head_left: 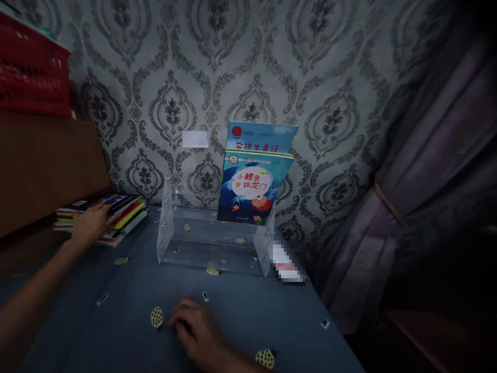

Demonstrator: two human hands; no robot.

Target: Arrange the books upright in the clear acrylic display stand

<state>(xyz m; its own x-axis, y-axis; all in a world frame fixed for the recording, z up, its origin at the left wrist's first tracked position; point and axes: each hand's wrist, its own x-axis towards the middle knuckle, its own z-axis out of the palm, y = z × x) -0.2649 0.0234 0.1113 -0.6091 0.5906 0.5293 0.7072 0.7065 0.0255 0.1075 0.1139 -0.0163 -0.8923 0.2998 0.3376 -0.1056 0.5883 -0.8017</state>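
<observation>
My left hand (91,224) reaches to a stack of books (128,217) at the left, its fingers lying over the dark-covered top book (116,200). I cannot see fingertips gripping beneath a cover. Near the front, my right hand (194,329) rests on the tablecloth, loosely curled, with a gap between thumb and fingers and nothing held. Between the hands and the wall stands a clear tiered plastic book rack (165,233). On its right side a blue picture book (248,189) leans upright, partly covering a lighter blue book (267,134) behind it.
A dark blue tablecloth (128,311) with pineapple prints covers the table. Right of the rack lies a blurred-out flat object (287,264). A red basket (34,72) sits on a brown box-like surface (50,166) at the left. A tied curtain (368,248) hangs at the right.
</observation>
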